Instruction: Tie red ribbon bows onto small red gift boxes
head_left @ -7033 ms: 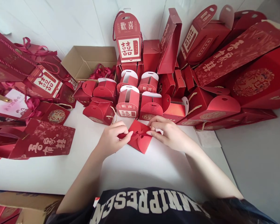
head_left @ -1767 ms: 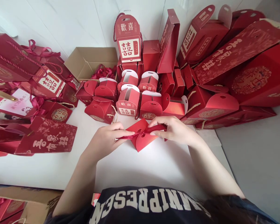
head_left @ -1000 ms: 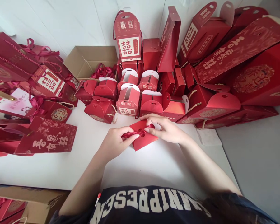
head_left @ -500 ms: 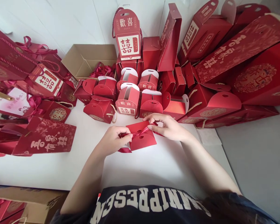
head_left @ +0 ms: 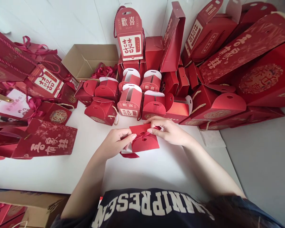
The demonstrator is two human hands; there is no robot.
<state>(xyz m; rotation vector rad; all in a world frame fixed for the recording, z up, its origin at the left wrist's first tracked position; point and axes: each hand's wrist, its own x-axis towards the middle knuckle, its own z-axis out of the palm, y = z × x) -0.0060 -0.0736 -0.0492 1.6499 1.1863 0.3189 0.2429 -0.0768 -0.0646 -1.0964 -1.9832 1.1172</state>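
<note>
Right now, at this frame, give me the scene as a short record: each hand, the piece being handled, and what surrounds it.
Left hand: pinching dark red ribbon
Right hand: pinching the ribbon across from it
Red gift box: between the hands on the white tabletop, ribbon across its top
Beyond it: small handle-slot boxes
Far left of those: open cardboard box, loose ribbons inside

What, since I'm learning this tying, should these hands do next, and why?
Probably draw the ribbon gently tighter: the left hand and right hand seem to pinch it on opposite sides of a knot-like crossing over the small red box.
</note>
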